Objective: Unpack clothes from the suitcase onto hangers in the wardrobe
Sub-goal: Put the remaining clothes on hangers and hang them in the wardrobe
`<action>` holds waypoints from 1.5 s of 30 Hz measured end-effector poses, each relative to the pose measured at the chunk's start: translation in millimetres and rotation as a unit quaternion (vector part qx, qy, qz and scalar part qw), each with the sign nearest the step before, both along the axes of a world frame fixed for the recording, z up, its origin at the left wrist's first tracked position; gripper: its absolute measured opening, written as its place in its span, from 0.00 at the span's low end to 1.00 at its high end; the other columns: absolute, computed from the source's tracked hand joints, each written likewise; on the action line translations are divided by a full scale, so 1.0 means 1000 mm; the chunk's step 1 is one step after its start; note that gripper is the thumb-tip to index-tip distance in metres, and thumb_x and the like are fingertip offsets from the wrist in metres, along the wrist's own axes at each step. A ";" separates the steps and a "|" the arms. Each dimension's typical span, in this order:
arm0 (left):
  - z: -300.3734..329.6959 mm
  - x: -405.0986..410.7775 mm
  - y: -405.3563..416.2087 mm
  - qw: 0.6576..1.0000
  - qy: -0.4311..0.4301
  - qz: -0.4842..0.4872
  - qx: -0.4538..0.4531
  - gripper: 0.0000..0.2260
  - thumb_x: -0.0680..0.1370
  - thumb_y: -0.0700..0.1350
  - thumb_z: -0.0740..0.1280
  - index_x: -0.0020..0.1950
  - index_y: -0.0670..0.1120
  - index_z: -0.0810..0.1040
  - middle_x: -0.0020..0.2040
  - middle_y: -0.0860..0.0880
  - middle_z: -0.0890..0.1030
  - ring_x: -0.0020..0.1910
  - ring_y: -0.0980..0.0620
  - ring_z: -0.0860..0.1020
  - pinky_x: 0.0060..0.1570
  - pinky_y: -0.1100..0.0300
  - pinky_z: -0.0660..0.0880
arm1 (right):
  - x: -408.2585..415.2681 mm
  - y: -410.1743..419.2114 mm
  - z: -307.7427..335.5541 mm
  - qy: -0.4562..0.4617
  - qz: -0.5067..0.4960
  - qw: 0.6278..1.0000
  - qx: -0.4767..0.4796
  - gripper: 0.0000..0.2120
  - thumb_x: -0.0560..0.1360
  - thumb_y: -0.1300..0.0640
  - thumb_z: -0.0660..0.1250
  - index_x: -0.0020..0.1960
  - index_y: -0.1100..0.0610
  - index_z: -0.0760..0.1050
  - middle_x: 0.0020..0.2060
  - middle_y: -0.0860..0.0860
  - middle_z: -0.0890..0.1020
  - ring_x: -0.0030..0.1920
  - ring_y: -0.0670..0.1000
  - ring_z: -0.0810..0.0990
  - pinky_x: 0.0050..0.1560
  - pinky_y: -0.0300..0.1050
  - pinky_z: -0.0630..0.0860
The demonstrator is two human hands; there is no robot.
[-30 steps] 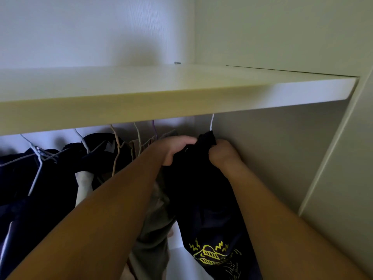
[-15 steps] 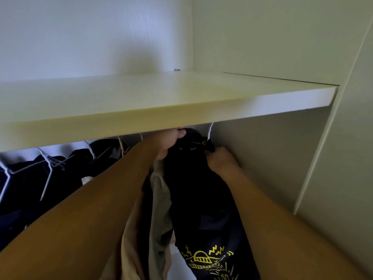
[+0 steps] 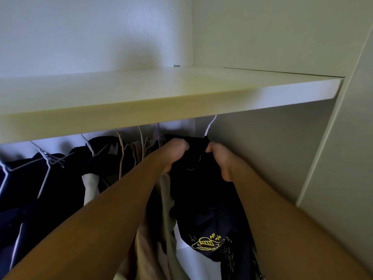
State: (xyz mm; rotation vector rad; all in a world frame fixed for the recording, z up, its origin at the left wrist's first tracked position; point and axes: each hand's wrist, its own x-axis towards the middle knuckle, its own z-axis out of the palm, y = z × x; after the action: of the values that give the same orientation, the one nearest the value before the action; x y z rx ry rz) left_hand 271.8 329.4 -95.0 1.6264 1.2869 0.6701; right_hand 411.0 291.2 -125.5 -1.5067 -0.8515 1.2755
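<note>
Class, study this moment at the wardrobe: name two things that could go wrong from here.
1. The rail is hidden behind the shelf, so whether the white hanger hook is seated cannot be seen; it might slip.
2. Both hands, left hand and right hand, grip the dark shirt near its top; tugging could pull it off.

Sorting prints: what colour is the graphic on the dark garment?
Yellow graphic, head view.
</note>
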 end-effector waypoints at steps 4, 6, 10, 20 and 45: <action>-0.006 0.012 0.004 0.998 0.044 -0.027 0.033 0.05 0.81 0.37 0.60 0.47 0.44 0.73 0.40 0.48 0.73 0.36 0.53 0.71 0.35 0.62 0.68 | 0.004 0.003 -0.001 0.046 -0.014 0.999 0.022 0.13 0.75 0.52 0.56 0.37 0.56 0.75 0.27 0.53 0.77 0.29 0.53 0.74 0.30 0.42 0.70; -0.010 0.016 0.005 0.994 0.078 -0.063 0.053 0.07 0.80 0.34 0.58 0.49 0.43 0.73 0.39 0.48 0.71 0.35 0.54 0.69 0.31 0.67 0.69 | 0.006 0.006 -0.004 0.050 -0.032 0.998 0.031 0.15 0.78 0.52 0.55 0.40 0.57 0.76 0.30 0.54 0.78 0.32 0.54 0.76 0.31 0.42 0.71; -0.022 0.024 0.013 0.980 0.158 -0.109 0.058 0.09 0.81 0.39 0.58 0.60 0.48 0.70 0.46 0.46 0.74 0.40 0.50 0.74 0.33 0.59 0.70 | 0.003 0.009 -0.009 0.025 -0.048 0.998 0.043 0.16 0.81 0.54 0.54 0.54 0.59 0.79 0.44 0.59 0.82 0.42 0.56 0.79 0.36 0.44 0.74; -0.039 0.029 0.034 0.996 0.003 -0.026 0.087 0.12 0.78 0.34 0.64 0.37 0.46 0.74 0.35 0.48 0.76 0.34 0.55 0.74 0.28 0.70 0.71 | -0.002 0.021 -0.021 -0.219 -0.074 0.968 0.101 0.16 0.78 0.59 0.56 0.62 0.60 0.76 0.58 0.61 0.79 0.59 0.62 0.77 0.63 0.55 0.72; -0.045 0.030 0.046 0.995 0.038 -0.002 0.089 0.13 0.76 0.46 0.71 0.57 0.45 0.75 0.51 0.46 0.79 0.49 0.49 0.78 0.53 0.56 0.75 | -0.002 0.004 -0.034 -0.344 -0.128 0.921 0.128 0.17 0.83 0.55 0.54 0.51 0.68 0.75 0.53 0.67 0.79 0.55 0.65 0.77 0.50 0.49 0.71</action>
State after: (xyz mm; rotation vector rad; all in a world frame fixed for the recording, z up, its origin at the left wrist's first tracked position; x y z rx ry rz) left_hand 302.1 375.0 -140.1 1.8149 1.3082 0.7433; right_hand 409.5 295.1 -159.8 -1.7967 -1.1604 0.4012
